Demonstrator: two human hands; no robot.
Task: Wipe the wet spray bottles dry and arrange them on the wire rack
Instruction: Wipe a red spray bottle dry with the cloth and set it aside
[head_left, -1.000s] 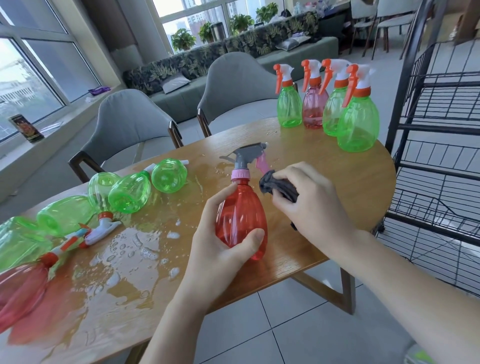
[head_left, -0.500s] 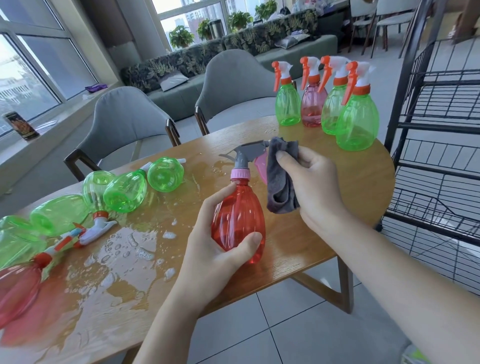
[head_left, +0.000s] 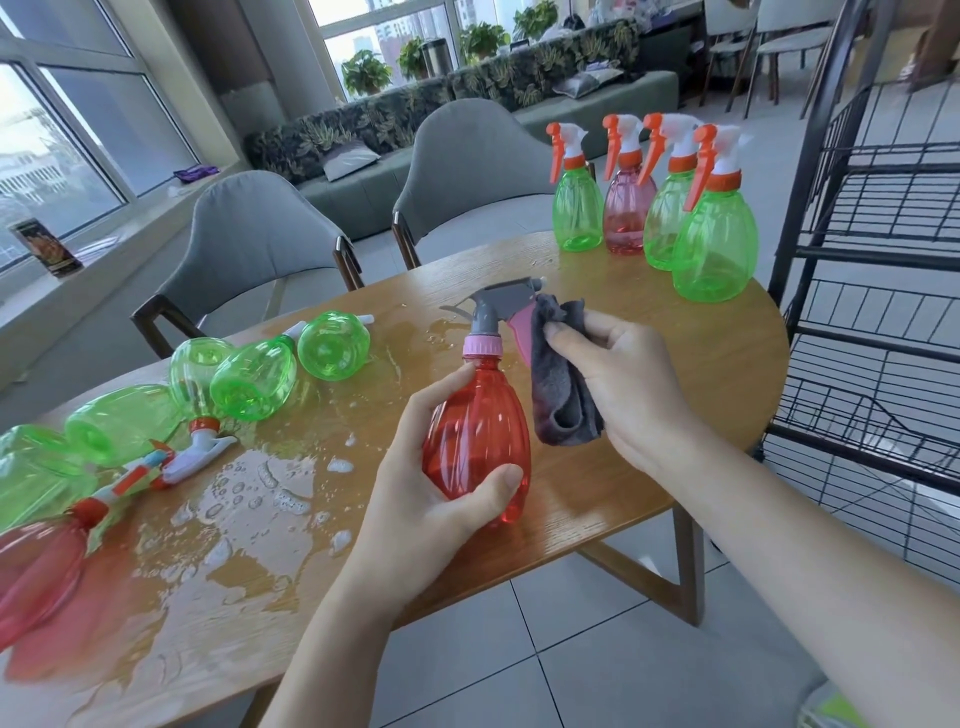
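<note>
Far left, on the wet end of the wooden table (head_left: 675, 332): a pink-red bottle (head_left: 36, 577) lying on its side, blurred at the frame edge. Beside it a cluster of green spray bottles (head_left: 249, 382) also lying down, some with orange-and-white trigger heads (head_left: 200, 447) pointing toward the near edge. Exact count unclear where they overlap. Puddles and beads of water (head_left: 249, 499) spread across the tabletop from here toward the centre.

Behind the table, two grey upholstered chairs (head_left: 260, 244), then a windowsill and a patterned sofa further back.

Centre: left hand (head_left: 441, 467) wraps the belly of a red spray bottle (head_left: 478, 436), fingers round the far side and thumb pressed across the near lower part. Bottle is upright, tilted slightly, base at the near table edge; whether it touches the wood I cannot tell. It has a pink collar and a grey trigger head (head_left: 498, 301).

Just right of it, right hand (head_left: 623, 384) pinches a dark grey cloth (head_left: 558, 395), thumb and fingers closed on its upper fold, against the bottle's pink trigger lever. The rest of the cloth hangs folded beside the bottle body.

Far right end of table: four upright bottles in a tight group, three green (head_left: 714, 254) and one pink (head_left: 626, 213), all with orange-and-white sprayers.

Right edge: black wire rack (head_left: 883, 260) standing on the tile floor just beside the table.
</note>
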